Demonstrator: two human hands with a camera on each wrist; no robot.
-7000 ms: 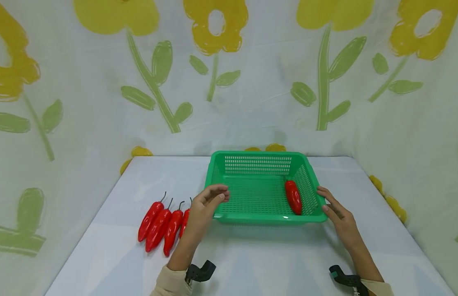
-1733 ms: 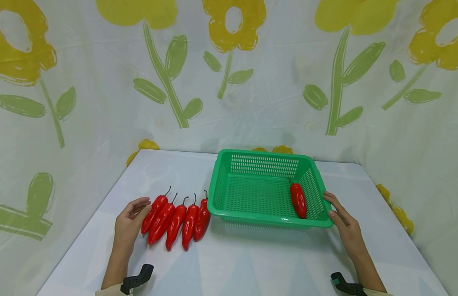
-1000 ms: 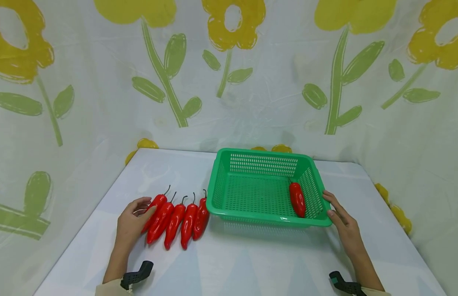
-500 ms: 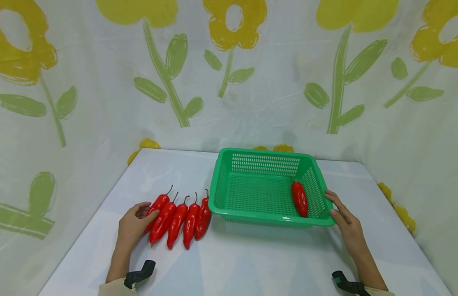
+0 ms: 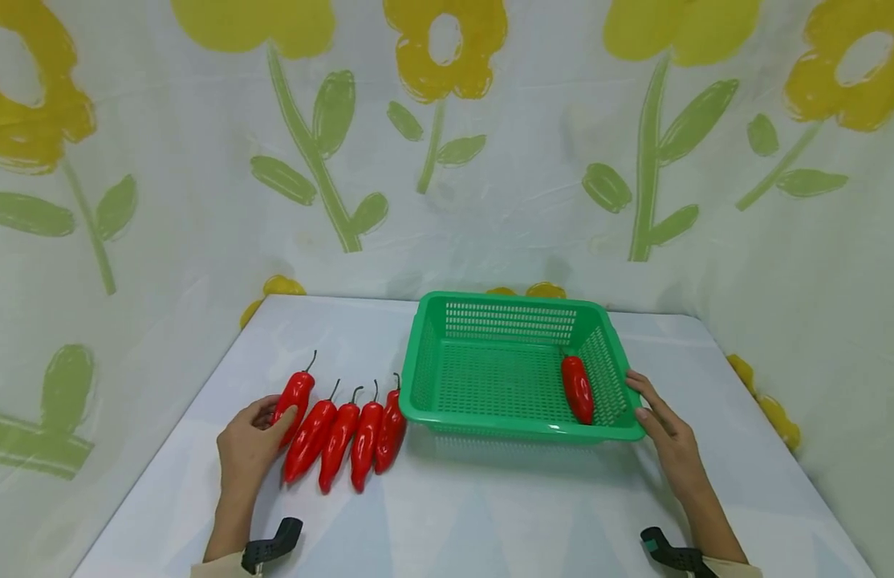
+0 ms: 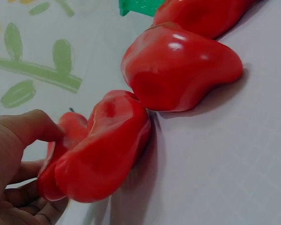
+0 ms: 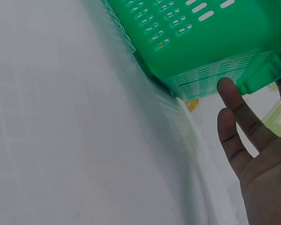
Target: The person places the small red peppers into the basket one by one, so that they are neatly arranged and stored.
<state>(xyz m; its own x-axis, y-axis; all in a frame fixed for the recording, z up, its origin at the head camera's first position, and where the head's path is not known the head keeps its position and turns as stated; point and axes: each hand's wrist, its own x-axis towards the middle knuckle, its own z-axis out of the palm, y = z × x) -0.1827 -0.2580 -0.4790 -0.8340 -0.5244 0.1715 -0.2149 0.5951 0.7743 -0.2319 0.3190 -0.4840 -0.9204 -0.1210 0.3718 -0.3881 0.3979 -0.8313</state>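
Note:
My left hand point(image 5: 248, 445) pinches the leftmost red chili pepper point(image 5: 297, 393) between thumb and fingers. Its stem end points away from me and now stands apart from the row. In the left wrist view the held chili pepper point(image 6: 72, 126) is partly hidden by the neighbouring chili pepper point(image 6: 103, 154). Several more chili peppers point(image 5: 339, 445) lie side by side just right of that hand. My right hand point(image 5: 674, 449) rests against the right front corner of a green plastic basket point(image 5: 519, 431), its visible fingers extended. One chili pepper point(image 5: 577, 391) lies inside, near the right wall.
A white table point(image 5: 476, 514) bears the basket and peppers. A white cloth with printed yellow flowers point(image 5: 447, 48) hangs behind and at both sides. Dark cameras point(image 5: 274, 542) are strapped to both wrists.
My left hand has gone from the basket's left front side to the leftmost chili pepper, taken hold of it and shifted it slightly away from the row. The right hand has stayed at the basket.

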